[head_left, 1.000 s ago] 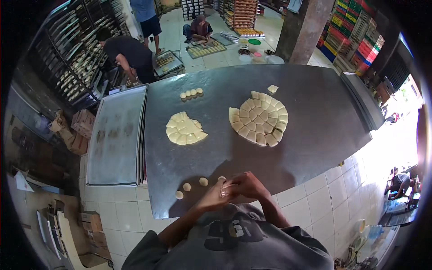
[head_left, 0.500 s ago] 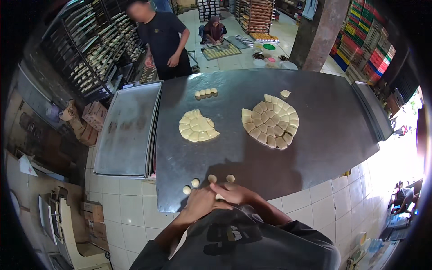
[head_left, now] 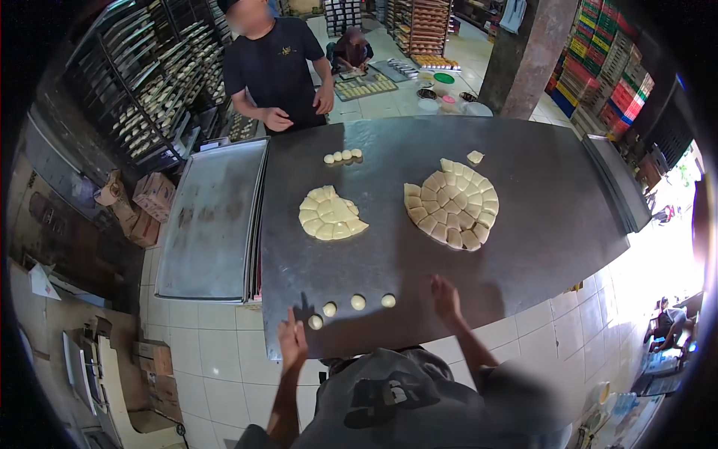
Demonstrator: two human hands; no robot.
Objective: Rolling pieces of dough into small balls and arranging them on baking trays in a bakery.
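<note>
Several smooth dough balls (head_left: pixel 358 302) lie in a loose row near the table's front edge. My left hand (head_left: pixel 292 342) is just left of that row, fingers stretched out, holding nothing. Off to the right of the row, my right hand (head_left: pixel 446 301) hovers with its fingers extended and nothing in them. Beyond my left hand rests a pale yellow dough slab (head_left: pixel 329 215), scored into pieces, with a part cut away. A larger round of divided dough (head_left: pixel 453 203) lies farther right, and a small loose dough piece (head_left: pixel 475 157) sits behind it.
The dark metal table (head_left: pixel 538 209) carries another row of dough balls (head_left: pixel 342 156) at its far side. Stacked baking trays (head_left: pixel 209 224) adjoin the left edge; more trays (head_left: pixel 617 183) stand at the right. A co-worker (head_left: pixel 277 71) stands behind the far left; another person (head_left: pixel 351 56) crouches on the floor.
My hands, formerly together over the dough balls, have parted to left and right and uncovered the row. The standing co-worker has turned toward the table and come closer.
</note>
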